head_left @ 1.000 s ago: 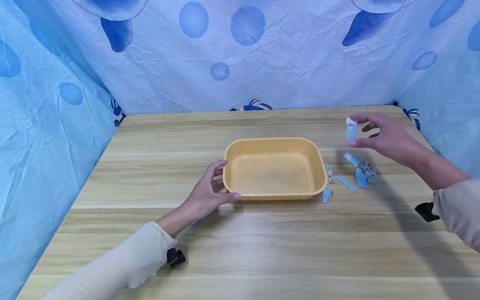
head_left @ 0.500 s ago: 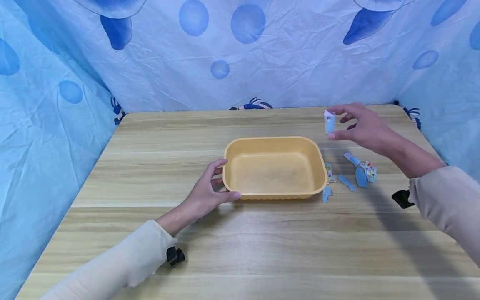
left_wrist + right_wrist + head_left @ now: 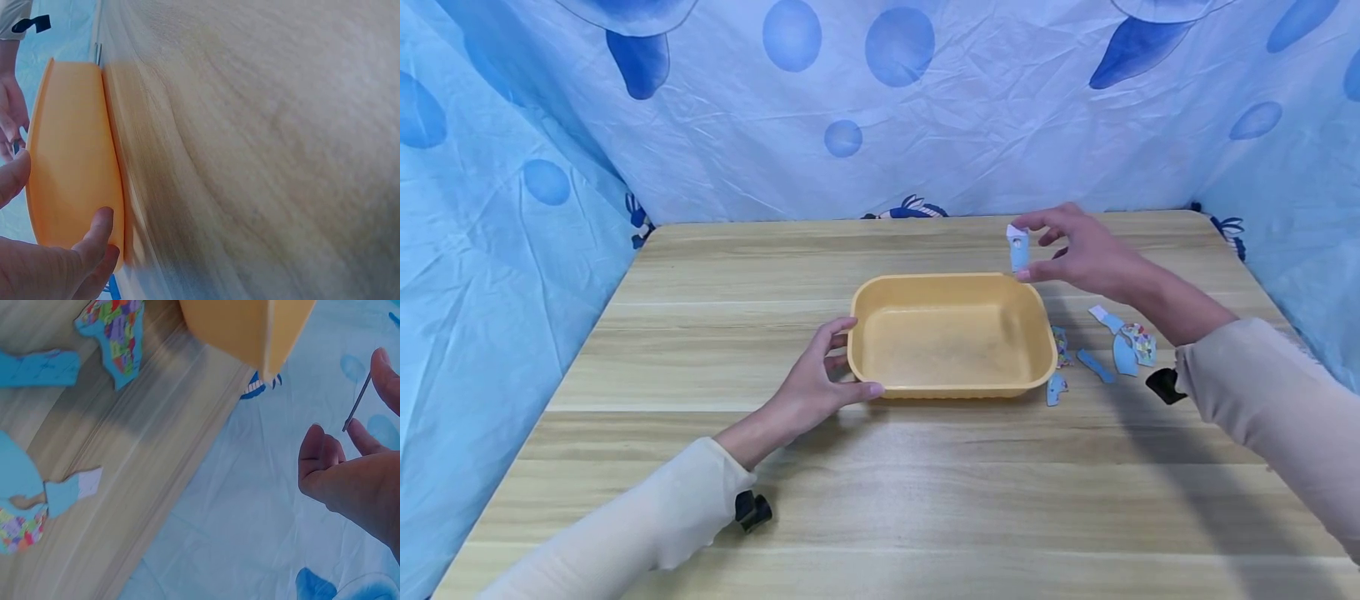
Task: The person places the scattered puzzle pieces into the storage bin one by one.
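Note:
My left hand (image 3: 808, 379) holds the left end of a yellow plastic basin (image 3: 940, 337), thumb on the front rim and fingers along the end wall. The left wrist view shows its fingertips against the basin's side (image 3: 75, 137). Over the basin's back right corner, my right hand (image 3: 1078, 250) pinches a thin light-blue puzzle piece (image 3: 1018, 254) with a pale top between thumb and finger. The piece is upright and appears edge-on in the right wrist view. Nothing lies inside the basin.
Several flat puzzle pieces lie right of the basin: a blue strip (image 3: 1096, 366), a blue curved one (image 3: 1124, 356), multicoloured ones (image 3: 1141, 344) and a small one (image 3: 1056, 388) near the basin's corner. A blue patterned curtain (image 3: 880, 125) hangs behind the wooden table (image 3: 925, 492).
My right hand has moved left with the puzzle piece, from above the loose pieces to the basin's back right corner. The left hand and basin have stayed put.

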`<act>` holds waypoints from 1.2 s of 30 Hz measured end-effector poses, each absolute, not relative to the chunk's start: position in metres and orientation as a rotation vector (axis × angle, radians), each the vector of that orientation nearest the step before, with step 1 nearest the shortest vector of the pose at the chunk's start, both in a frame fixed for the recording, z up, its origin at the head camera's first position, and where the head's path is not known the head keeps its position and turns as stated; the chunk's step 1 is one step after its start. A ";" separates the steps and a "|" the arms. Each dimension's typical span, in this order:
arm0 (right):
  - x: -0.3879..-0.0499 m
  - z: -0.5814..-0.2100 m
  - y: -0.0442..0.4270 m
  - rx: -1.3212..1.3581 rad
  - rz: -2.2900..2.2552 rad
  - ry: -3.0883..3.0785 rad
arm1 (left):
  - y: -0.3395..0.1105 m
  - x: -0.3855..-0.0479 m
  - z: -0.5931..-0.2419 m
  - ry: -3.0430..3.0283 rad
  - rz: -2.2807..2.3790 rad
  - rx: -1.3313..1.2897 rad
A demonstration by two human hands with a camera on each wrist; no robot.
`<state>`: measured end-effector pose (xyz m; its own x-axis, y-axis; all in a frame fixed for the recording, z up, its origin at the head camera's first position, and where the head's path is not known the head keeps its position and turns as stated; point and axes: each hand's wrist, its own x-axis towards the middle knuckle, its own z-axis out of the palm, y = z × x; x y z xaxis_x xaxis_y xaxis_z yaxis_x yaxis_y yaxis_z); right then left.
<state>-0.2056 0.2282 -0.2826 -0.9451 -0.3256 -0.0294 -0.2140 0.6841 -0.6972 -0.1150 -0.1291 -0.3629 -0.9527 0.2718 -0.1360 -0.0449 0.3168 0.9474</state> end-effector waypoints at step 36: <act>-0.223 -0.275 0.177 -0.493 -1.056 2.607 | -0.128 -0.117 -0.362 2.328 1.662 0.189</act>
